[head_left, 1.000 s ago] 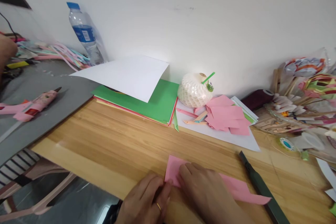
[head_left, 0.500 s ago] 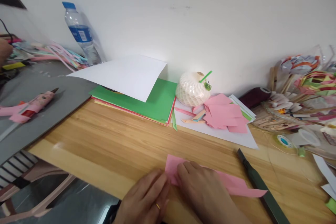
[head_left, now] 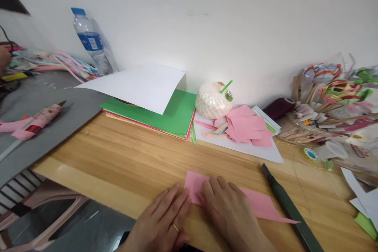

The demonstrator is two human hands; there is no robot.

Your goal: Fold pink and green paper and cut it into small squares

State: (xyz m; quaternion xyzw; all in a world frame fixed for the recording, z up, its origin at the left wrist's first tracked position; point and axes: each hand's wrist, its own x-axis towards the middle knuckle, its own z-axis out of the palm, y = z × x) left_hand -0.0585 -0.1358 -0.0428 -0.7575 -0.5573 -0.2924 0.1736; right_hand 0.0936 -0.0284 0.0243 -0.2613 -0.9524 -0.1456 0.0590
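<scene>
A long pink paper strip (head_left: 262, 204) lies on the wooden table along its front, its right end narrowing to a point. Across the strip rests my right hand (head_left: 228, 206), fingers bent and pressed down on the paper near its left part. My left hand (head_left: 165, 216), with a ring on one finger, lies with fingers stretched out, the tips at the strip's left edge. Its thumb is mostly tucked below. The strip's tip reaches a dark green cutter-like tool (head_left: 288, 204). What is beneath my right palm is hidden.
Behind are pink paper pieces (head_left: 248, 126) on a white sheet, a stack of green paper (head_left: 180, 112), and a netted white coconut (head_left: 213, 101). To the left lie a pink glue gun (head_left: 37, 122) and a bottle (head_left: 91, 41). Another person's hand (head_left: 4, 58) shows far left.
My left hand's fingers have straightened and flattened out. My right hand stays on the strip, its knuckles slightly raised. The view has shifted a little to the right.
</scene>
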